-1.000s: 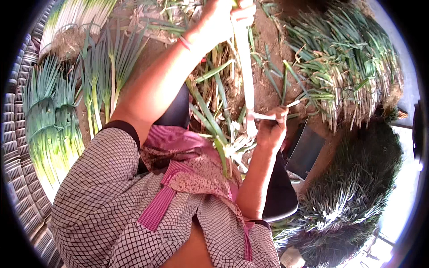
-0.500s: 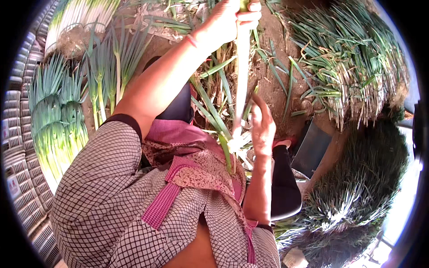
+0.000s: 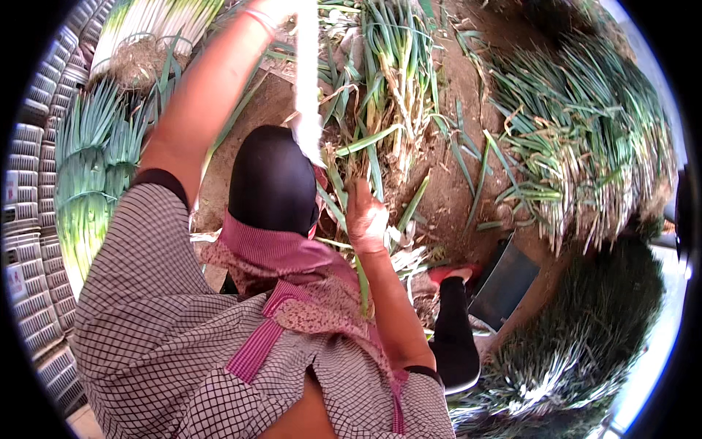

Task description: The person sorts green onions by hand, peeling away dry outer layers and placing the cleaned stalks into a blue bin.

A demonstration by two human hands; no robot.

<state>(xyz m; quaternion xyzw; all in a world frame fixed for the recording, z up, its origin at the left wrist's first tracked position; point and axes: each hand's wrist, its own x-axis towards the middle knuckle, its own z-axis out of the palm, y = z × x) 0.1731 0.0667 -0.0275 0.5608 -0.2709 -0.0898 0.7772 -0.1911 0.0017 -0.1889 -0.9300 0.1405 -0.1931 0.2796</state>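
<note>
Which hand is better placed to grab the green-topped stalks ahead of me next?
Probably your right hand: it's near the green-topped stalks, though whether it holds anything is unclear. Your left hand, cut off at the top edge, holds a white stalk.

Your left hand (image 3: 282,9) is running past the view's upper edge, its fingers hiding from sight. The long, white, tubular leek stalk (image 3: 307,80) is losing its upper end there too, its surface blurring in glare. Your right hand (image 3: 365,219) is hiding its own grip, leaving it unclear whether it is holding anything. Your rounded, black-clad knee (image 3: 269,183) is covering some brown earth floor (image 3: 457,234); grey slatted plastic crates (image 3: 29,260) along the floor's left edge are being cut off.
</note>
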